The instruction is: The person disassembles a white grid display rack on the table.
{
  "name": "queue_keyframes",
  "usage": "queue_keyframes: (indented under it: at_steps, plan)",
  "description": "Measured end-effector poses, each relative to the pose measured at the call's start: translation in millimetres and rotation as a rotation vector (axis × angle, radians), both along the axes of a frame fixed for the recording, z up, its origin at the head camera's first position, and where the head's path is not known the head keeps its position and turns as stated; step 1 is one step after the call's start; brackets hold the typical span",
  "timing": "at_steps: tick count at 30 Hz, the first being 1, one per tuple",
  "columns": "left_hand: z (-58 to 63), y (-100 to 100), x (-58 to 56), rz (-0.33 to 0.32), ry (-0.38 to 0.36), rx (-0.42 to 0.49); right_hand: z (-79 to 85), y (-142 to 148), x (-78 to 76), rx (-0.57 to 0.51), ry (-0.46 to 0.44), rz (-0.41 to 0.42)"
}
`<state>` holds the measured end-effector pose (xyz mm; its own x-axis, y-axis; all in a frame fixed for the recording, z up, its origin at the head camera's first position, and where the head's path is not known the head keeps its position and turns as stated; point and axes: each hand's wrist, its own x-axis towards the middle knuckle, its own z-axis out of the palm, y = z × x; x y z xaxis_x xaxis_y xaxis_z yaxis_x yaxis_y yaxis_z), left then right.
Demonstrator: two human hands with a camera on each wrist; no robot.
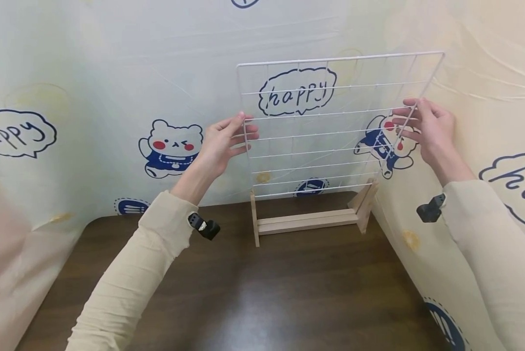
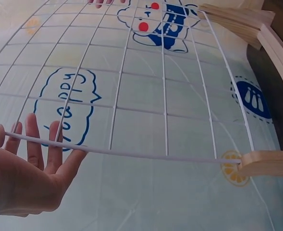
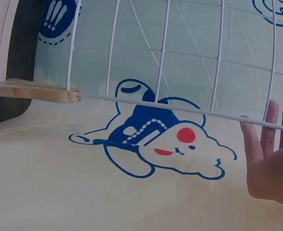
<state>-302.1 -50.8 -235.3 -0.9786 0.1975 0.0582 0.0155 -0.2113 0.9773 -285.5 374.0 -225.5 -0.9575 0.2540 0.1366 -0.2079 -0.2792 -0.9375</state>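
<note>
at the far side of the dark brown wooden table (image 1: 244, 292), near the pale sheet with blue bear drawings (image 1: 91, 170), the flat white wire grid panel (image 1: 332, 132) stands up above the low pale wooden stand (image 1: 308, 222). its two bottom corners meet the stand's wooden side pieces, one on the left and one on the right. i cannot tell if they sit in holes or only touch there.

the left hand (image 1: 220, 141) grips the left edge, thumb on the near side and fingers poking through behind it. the right hand (image 1: 433, 124) grips the right edge in much the same way, at about the same height.

the panel is mostly gaps, so i think it is light. its wires look thin but stiff, and the middle may bend a bit if pushed hard. the smooth white coat may slide a little under dry fingers. it does not look easy to break. the best place to hold is the thicker outside edge, one hand on each side. the stand looks light too, so a sideways push up high could tip it.
</note>
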Motion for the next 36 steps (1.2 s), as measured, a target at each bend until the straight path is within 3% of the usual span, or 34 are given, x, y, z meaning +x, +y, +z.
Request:
queue_keyframes:
  at_steps: [14,36]
  plan:
    - [5.6,-2,-1.5,-0.014,-0.002,0.017,7.8,1,-2.0,0.016,-0.012,0.006]
    - [24.8,-1,-1.4,-0.05,0.009,-0.054,21.4,7,-1.1,-0.03,-0.049,0.029]
